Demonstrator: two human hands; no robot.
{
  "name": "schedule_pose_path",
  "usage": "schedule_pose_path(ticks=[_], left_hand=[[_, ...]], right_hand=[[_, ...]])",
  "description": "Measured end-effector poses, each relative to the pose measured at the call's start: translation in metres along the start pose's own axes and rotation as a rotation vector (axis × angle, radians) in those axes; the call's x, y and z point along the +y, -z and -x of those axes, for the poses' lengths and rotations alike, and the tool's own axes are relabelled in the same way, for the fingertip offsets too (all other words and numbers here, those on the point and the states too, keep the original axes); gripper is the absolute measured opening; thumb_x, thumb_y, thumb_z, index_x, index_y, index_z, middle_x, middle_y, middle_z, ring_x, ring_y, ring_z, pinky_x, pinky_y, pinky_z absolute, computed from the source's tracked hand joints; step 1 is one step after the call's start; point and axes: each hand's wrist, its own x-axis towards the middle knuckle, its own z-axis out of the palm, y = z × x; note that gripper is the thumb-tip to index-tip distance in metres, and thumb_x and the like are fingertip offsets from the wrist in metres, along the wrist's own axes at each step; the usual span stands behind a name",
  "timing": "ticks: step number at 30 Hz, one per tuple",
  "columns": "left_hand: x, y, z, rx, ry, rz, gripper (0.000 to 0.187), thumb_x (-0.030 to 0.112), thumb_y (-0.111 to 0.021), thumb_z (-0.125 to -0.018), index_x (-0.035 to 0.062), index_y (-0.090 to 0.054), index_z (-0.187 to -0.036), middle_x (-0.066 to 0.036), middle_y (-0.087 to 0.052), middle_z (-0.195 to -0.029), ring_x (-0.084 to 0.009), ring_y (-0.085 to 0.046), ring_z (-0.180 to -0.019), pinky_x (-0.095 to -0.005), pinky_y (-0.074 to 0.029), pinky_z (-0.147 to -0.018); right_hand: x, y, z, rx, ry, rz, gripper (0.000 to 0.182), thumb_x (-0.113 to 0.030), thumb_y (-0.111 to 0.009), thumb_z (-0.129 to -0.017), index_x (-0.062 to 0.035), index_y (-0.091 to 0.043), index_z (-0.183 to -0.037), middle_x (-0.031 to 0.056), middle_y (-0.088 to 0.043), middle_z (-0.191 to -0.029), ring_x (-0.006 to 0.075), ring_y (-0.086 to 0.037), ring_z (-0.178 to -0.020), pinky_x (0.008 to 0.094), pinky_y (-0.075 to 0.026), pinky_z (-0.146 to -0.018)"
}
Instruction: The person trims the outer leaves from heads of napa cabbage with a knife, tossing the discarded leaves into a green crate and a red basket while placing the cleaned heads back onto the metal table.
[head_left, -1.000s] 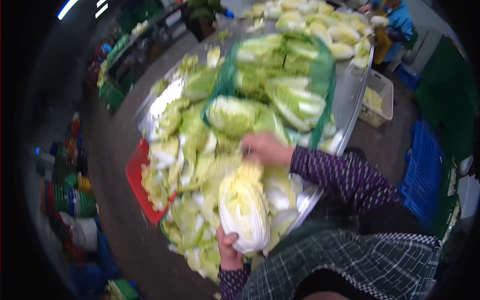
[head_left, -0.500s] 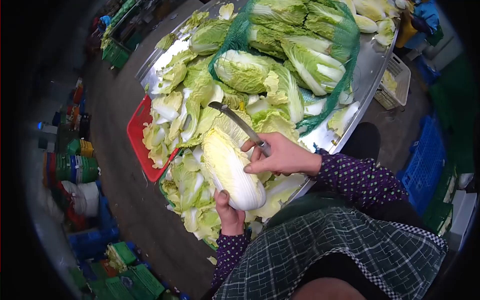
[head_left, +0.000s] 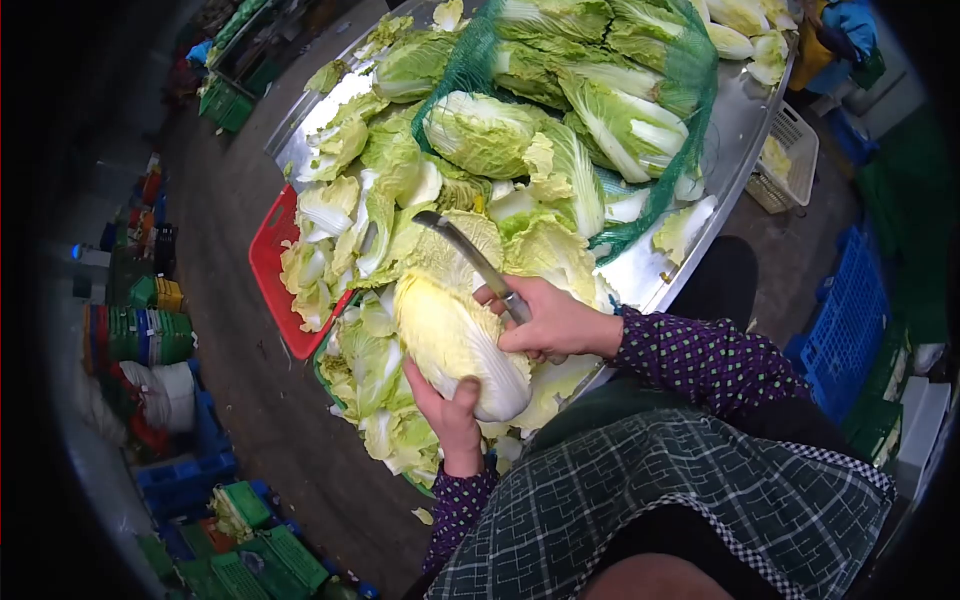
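Observation:
A pale, trimmed napa cabbage (head_left: 455, 335) lies tilted across the middle of the view, its white base toward me. My left hand (head_left: 450, 410) holds its lower left side, thumb on top. In my right hand (head_left: 555, 318) is a curved knife (head_left: 468, 250), its blade pointing up and left above loose leaves; my right thumb touches the cabbage's right side. Behind the cabbage, a green mesh net (head_left: 700, 120) lies around several whole cabbages (head_left: 620, 120). Loose outer leaves (head_left: 375, 190) are heaped to the left.
The metal table (head_left: 735, 180) stretches away from me. A red crate (head_left: 272, 270) with leaves stands at its left edge, above more piled leaves. Right of the table are a cream basket (head_left: 790, 160) and a blue crate (head_left: 848, 325). Green crates (head_left: 265, 575) stand at lower left.
The cabbage has turned and shows more of its yellow leafy side. My left hand has moved up and left along it, with its fingers now visible. The knife has shifted slightly.

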Motion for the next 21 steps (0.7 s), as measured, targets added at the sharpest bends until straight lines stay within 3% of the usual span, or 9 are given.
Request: schedule_pose_path(ticks=[5,7,8,11,13,14,16,18,21], left_hand=[[-0.012,0.015,-0.001,-0.066,-0.061,-0.116,0.094,0.049,-0.070,-0.068,-0.0026,-0.033,-0.137,-0.016,-0.047,-0.131,-0.0297,-0.051,-0.116,-0.0407,-0.041,-0.100],[-0.018,0.015,-0.001,0.011,0.071,0.385,0.103,0.056,-0.069,-0.066,-0.0009,-0.027,-0.141,-0.020,-0.045,-0.132,-0.0330,-0.050,-0.118,-0.0437,-0.041,-0.101],[-0.014,0.017,-0.003,0.015,0.062,0.385,0.103,0.056,-0.069,-0.066,-0.0009,-0.027,-0.141,-0.020,-0.045,-0.132,-0.0330,-0.050,-0.118,-0.0437,-0.041,-0.101],[-0.001,0.028,-0.018,-0.281,0.134,0.755,0.105,0.067,-0.063,-0.068,0.0013,-0.027,-0.142,-0.024,-0.043,-0.135,-0.0362,-0.049,-0.119,-0.0463,-0.041,-0.102],[-0.009,0.032,-0.035,-0.868,0.362,1.008,0.105,0.073,-0.057,-0.071,0.0027,-0.028,-0.143,-0.023,-0.041,-0.137,-0.0355,-0.048,-0.120,-0.0467,-0.041,-0.103],[-0.011,0.027,-0.031,-0.869,0.388,1.007,0.105,0.073,-0.057,-0.071,0.0027,-0.028,-0.143,-0.023,-0.041,-0.137,-0.0355,-0.048,-0.120,-0.0467,-0.041,-0.103],[-0.005,0.004,-0.024,-0.030,0.316,0.426,0.106,0.078,-0.052,-0.073,0.0020,-0.027,-0.143,-0.025,-0.040,-0.139,-0.0341,-0.048,-0.121,-0.0472,-0.041,-0.101],[-0.002,0.012,-0.016,-0.131,0.355,0.582,0.095,0.063,-0.060,-0.077,-0.0018,-0.030,-0.140,-0.024,-0.045,-0.135,-0.0317,-0.052,-0.118,-0.0444,-0.044,-0.098],[-0.011,0.027,-0.006,-0.102,0.294,0.196,0.072,0.027,-0.061,-0.076,-0.0093,-0.037,-0.133,-0.022,-0.053,-0.126,-0.0322,-0.057,-0.111,-0.0415,-0.048,-0.095]], right_hand=[[0.035,0.005,-0.021,0.036,0.304,0.281,0.057,-0.007,-0.065,-0.070,0.0020,-0.048,-0.123,0.0080,-0.057,-0.091,0.0084,-0.056,-0.060,0.0238,-0.045,-0.050],[0.047,0.017,-0.023,0.170,0.271,0.457,0.055,-0.008,-0.065,-0.070,0.0042,-0.050,-0.122,0.0122,-0.061,-0.095,0.0138,-0.061,-0.075,0.0274,-0.050,-0.065],[-0.010,0.015,0.001,0.121,-0.207,0.249,0.058,-0.009,-0.067,-0.069,0.0077,-0.049,-0.122,0.0155,-0.064,-0.097,0.0213,-0.061,-0.089,0.0322,-0.049,-0.079],[0.059,0.056,-0.026,0.616,0.625,0.868,0.057,-0.015,-0.073,-0.071,0.0050,-0.051,-0.121,0.0095,-0.063,-0.086,0.0109,-0.058,-0.058,0.0248,-0.048,-0.052],[0.008,0.025,-0.006,0.329,0.342,0.586,0.058,-0.024,-0.076,-0.070,0.0056,-0.054,-0.115,0.0106,-0.064,-0.083,0.0160,-0.060,-0.063,0.0293,-0.050,-0.057],[-0.012,0.007,0.009,0.060,0.054,0.281,0.060,-0.032,-0.078,-0.069,0.0062,-0.056,-0.110,0.0116,-0.065,-0.079,0.0210,-0.063,-0.069,0.0339,-0.052,-0.063],[-0.017,0.002,0.015,-0.049,-0.143,0.179,0.065,-0.038,-0.080,-0.070,0.0062,-0.056,-0.112,0.0074,-0.064,-0.076,0.0132,-0.058,-0.058,0.0270,-0.047,-0.051],[-0.004,0.003,0.010,0.064,-0.064,0.124,0.065,-0.037,-0.080,-0.071,0.0068,-0.056,-0.113,0.0038,-0.062,-0.073,0.0071,-0.052,-0.051,0.0215,-0.041,-0.044],[0.002,0.007,0.009,0.000,-0.031,0.194,0.055,-0.030,-0.079,-0.073,0.0040,-0.057,-0.111,0.0025,-0.061,-0.077,0.0057,-0.052,-0.055,0.0212,-0.040,-0.046]])
